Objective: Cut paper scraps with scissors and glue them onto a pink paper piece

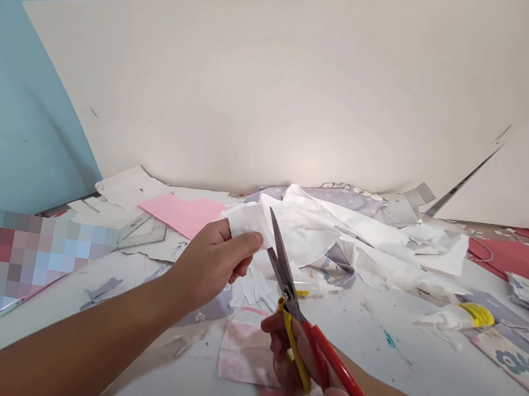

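Observation:
My left hand [213,264] pinches the edge of a white sheet of paper or cloth [309,232], holding it up off the table. My right hand [315,382] grips red and yellow-handled scissors [289,290], fingers through the loops. The blades are parted and point up and left, their tips at the white sheet just right of my left thumb. More of the white sheet trails away to the right over a heap of scraps.
A white table [371,351] is littered with paper scraps, a pink sheet [185,213], a pale pink piece [244,350], a clear ruler triangle [142,231], a glue bottle with yellow label [462,317] and red card [522,261]. A large white board [311,98] leans behind.

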`<state>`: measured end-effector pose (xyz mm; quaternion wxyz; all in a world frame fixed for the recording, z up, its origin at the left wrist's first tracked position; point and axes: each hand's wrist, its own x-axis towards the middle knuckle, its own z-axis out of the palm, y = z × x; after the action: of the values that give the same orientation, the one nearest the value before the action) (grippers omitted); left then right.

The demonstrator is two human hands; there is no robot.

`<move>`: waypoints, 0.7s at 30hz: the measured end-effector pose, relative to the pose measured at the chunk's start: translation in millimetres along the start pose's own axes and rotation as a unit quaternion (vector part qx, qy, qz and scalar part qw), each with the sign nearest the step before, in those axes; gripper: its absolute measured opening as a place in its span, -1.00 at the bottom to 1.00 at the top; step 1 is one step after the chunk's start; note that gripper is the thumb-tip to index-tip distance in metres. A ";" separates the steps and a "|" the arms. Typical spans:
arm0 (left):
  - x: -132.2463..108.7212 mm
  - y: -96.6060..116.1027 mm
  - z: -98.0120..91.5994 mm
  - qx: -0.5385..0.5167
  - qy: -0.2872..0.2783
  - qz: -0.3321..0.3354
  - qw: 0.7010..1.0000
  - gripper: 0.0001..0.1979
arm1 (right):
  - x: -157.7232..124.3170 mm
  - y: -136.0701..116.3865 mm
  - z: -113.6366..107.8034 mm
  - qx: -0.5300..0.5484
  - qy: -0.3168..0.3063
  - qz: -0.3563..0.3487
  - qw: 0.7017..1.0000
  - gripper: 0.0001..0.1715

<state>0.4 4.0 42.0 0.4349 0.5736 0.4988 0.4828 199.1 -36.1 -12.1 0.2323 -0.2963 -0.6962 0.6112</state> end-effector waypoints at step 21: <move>-4.4 3.1 0.9 -0.033 0.007 0.038 0.999 -0.63 | 17.8 -4.3 0.9 0.222 0.026 0.055 0.973 -0.42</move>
<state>1.6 -0.8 44.3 0.4313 0.5742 0.4634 0.5192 185.2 -24.7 -8.7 0.2760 -0.2910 -0.5196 0.7544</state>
